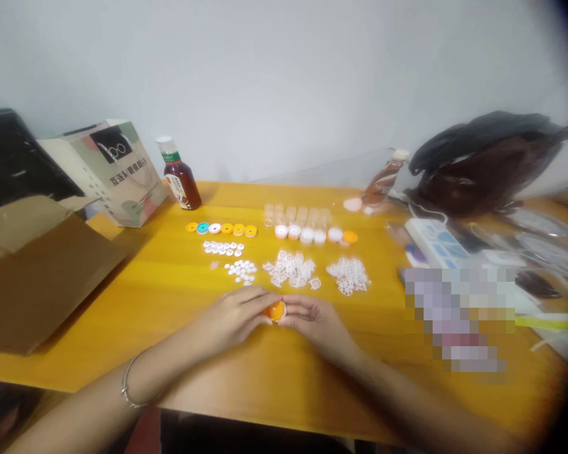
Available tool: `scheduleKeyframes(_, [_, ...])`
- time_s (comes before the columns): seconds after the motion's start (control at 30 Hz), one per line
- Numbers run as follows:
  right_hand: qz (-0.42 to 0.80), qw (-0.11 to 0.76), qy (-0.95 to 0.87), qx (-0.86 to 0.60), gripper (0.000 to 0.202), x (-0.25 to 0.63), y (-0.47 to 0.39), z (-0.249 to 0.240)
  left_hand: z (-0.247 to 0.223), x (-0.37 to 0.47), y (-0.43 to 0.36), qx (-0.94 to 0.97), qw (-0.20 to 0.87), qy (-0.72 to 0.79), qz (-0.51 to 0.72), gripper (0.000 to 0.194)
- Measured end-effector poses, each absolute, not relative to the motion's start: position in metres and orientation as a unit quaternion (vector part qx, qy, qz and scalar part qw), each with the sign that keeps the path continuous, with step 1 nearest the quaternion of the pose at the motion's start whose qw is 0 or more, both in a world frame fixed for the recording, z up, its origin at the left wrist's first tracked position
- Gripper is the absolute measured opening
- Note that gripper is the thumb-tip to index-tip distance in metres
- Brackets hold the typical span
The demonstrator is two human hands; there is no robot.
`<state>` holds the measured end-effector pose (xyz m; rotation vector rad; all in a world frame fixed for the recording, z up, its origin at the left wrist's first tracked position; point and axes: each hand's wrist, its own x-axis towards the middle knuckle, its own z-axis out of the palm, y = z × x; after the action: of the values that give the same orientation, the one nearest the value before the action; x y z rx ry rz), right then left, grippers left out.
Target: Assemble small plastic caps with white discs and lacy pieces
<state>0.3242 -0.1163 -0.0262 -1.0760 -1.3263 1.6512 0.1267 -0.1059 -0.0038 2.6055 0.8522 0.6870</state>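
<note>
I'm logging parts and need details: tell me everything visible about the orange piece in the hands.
The orange piece is small, round and bright orange, plastic by its look, with a whitish edge at its right. The fingers of the left hand and right hand hold it from both sides, over the yellow-brown table. Blur hides its finer details.

Round orange piece [277, 311], white-edged, between both hands [240, 313] [316, 320]

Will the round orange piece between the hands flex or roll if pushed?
The orange piece is probably light, being small beside the fingers. Its round outline suggests stiffness, and perhaps rolling if stood on edge.
</note>
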Motion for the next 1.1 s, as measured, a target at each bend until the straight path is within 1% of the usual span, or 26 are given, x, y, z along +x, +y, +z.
scheduleKeyframes(0.23, [0.656, 0.38, -0.501, -0.417, 0.026, 0.324, -0.116, -0.029, -0.004, 0.127, -0.106, 0.911, 0.16, 0.301, 0.231, 0.033])
scheduleKeyframes(0.4, [0.706, 0.327, -0.51, -0.366, 0.032, 0.326, -0.115, -0.026, -0.002, 0.128, -0.107, 0.912, 0.182, 0.292, 0.223, 0.034])
scheduleKeyframes(0.47, [0.718, 0.323, -0.502, -0.357, 0.034, 0.327, -0.114, -0.027, -0.003, 0.13, -0.107, 0.91, 0.18, 0.301, 0.22, 0.035])
scheduleKeyframes(0.63, [0.719, 0.354, -0.473, -0.367, 0.042, 0.329, -0.114, -0.032, -0.012, 0.132, -0.108, 0.9, 0.198, 0.302, 0.243, 0.035])
scheduleKeyframes(0.8, [0.7, 0.323, -0.508, -0.384, 0.041, 0.331, -0.113, -0.032, -0.021, 0.135, -0.105, 0.881, 0.243, 0.309, 0.263, 0.033])
scheduleKeyframes(0.87, [0.67, 0.304, -0.541, -0.407, 0.037, 0.334, -0.109, -0.026, -0.023, 0.136, -0.105, 0.879, 0.247, 0.318, 0.255, 0.032])
scheduleKeyframes(0.93, [0.611, 0.309, -0.576, -0.447, 0.032, 0.342, -0.102, -0.018, -0.024, 0.136, -0.105, 0.881, 0.237, 0.329, 0.245, 0.032])
scheduleKeyframes(1.0, [0.512, 0.34, -0.603, -0.508, 0.031, 0.357, -0.09, -0.008, -0.024, 0.135, -0.104, 0.885, 0.223, 0.336, 0.234, 0.031])
scheduleKeyframes(1.03, [0.445, 0.366, -0.614, -0.541, 0.031, 0.367, -0.084, -0.003, -0.024, 0.134, -0.104, 0.886, 0.221, 0.339, 0.227, 0.031])
scheduleKeyframes(1.1, [0.307, 0.382, -0.633, -0.599, 0.032, 0.387, -0.07, 0.004, -0.023, 0.133, -0.103, 0.887, 0.226, 0.342, 0.214, 0.031])
